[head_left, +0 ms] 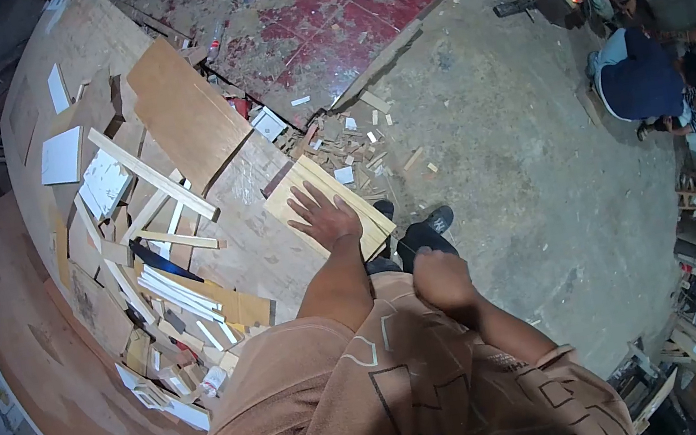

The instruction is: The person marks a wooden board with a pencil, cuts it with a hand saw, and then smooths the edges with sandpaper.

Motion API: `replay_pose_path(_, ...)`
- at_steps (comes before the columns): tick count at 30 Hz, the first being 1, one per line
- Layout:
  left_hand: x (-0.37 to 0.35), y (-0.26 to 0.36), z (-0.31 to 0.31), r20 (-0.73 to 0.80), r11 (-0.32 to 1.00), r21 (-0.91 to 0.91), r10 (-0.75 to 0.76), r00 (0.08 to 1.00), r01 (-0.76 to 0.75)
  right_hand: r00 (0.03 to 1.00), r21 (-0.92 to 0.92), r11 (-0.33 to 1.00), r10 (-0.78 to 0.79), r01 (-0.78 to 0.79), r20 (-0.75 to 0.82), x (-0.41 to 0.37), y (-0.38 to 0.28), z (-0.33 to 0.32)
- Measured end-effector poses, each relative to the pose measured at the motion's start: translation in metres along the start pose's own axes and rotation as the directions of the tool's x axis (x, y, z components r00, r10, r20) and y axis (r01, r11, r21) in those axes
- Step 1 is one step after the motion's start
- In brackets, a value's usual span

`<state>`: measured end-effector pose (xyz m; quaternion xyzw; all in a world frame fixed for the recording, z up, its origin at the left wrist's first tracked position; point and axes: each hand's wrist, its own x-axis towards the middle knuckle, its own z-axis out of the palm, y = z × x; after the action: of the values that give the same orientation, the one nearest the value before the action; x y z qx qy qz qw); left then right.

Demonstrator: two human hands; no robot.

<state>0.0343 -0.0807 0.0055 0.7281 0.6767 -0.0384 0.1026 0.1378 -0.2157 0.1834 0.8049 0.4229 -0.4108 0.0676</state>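
My left hand (324, 217) lies flat with its fingers spread on a light wooden board (379, 229), which rests at the edge of the plywood worktable (249, 224). More pale boards show beneath or beside it. My right hand (443, 280) is curled in front of my body, above the dark shoes. Something thin and dark seems to stick out near its fingers, too small to make out.
Wood strips (155, 175), white pieces (61, 157) and offcuts cover the table's left part. A brown panel (186, 111) lies behind. Scraps (354, 139) litter the concrete floor. People (640, 76) crouch at the right, near a wood pile.
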Motion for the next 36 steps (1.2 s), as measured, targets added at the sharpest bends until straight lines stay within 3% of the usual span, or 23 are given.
replay_pose_path(2,0.001,0.000,-0.003,0.055,0.999,0.032,-0.008,0.998,0.007,0.989,0.016,0.989,-0.147,0.147,-0.015,0.023,-0.008,0.009)
replay_pose_path(7,0.000,-0.001,0.001,0.053,1.000,0.020,-0.011,0.999,0.010,0.999,0.048,0.999,-0.001,0.003,-0.040,0.081,-0.016,0.063)
replay_pose_path(9,0.000,-0.003,0.001,0.086,1.000,0.022,-0.022,0.996,0.021,0.999,0.022,0.999,-0.026,0.026,0.042,0.050,0.001,0.061)
replay_pose_path(12,0.001,-0.001,0.000,0.069,0.999,0.036,-0.022,0.997,0.019,0.994,0.052,0.998,0.029,-0.034,0.110,-0.013,0.004,-0.001)
replay_pose_path(15,0.001,0.000,-0.001,0.068,0.999,0.046,-0.015,0.998,0.011,0.999,0.055,0.998,-0.029,0.027,0.029,-0.010,0.004,0.001)
replay_pose_path(18,0.001,-0.003,0.000,0.074,0.998,0.055,-0.020,0.997,0.015,0.993,-0.081,0.992,-0.092,0.098,0.071,0.055,-0.010,0.040)
replay_pose_path(21,0.002,-0.001,0.000,0.045,0.999,0.041,-0.009,0.999,0.007,1.000,0.012,1.000,-0.021,0.021,-0.019,0.092,0.000,0.083)
replay_pose_path(25,-0.001,-0.002,-0.001,0.073,0.998,0.053,-0.019,0.997,0.015,0.997,0.010,0.998,-0.055,0.056,-0.060,0.017,0.024,0.067)
replay_pose_path(28,-0.001,-0.002,0.000,0.041,0.999,0.049,-0.006,0.999,0.004,0.997,-0.029,0.999,-0.026,0.029,0.071,-0.007,0.026,0.046)
replay_pose_path(30,0.000,0.000,0.001,0.028,0.998,0.055,0.001,1.000,-0.002,1.000,0.050,0.999,-0.004,0.005,-0.014,0.012,0.015,0.046)
replay_pose_path(33,-0.004,-0.003,0.004,0.013,0.998,0.061,0.002,1.000,-0.002,0.995,0.099,0.995,0.016,-0.006,-0.098,0.086,0.011,0.105)
replay_pose_path(36,0.003,0.002,0.003,-0.022,0.999,0.046,0.004,1.000,-0.003,0.988,0.144,0.990,0.023,-0.001,-0.154,0.086,0.009,0.110)
